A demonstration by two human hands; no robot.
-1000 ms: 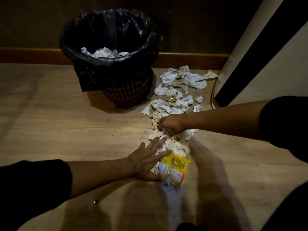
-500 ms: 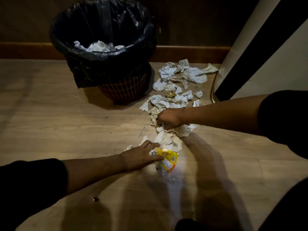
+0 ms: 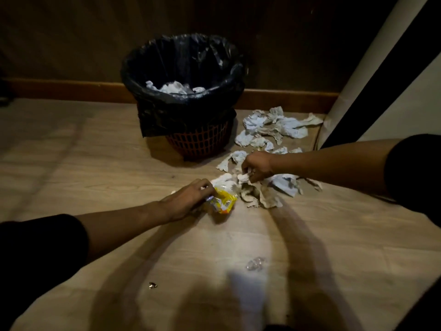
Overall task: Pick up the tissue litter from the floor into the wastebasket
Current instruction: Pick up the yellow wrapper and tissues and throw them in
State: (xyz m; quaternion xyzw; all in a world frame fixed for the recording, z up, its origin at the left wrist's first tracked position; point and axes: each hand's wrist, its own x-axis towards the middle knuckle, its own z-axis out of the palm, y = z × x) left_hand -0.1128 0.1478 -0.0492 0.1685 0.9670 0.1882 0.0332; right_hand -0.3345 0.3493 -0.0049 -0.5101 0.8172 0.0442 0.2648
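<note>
On floor, hands gripping tissues.

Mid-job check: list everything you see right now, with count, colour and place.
wastebasket: one, red mesh, by the far wall
bin liner: one, black, draped over its rim
tissues in basket: a few, white
tissue litter: many pieces, white and beige, on the floor right of the basket
yellow wrapper: one, at the near end of the litter
clear scrap: one, near floor
small shiny bit: one, near floor
left hand: gripping the wrapper
right hand: gripping tissue
</note>
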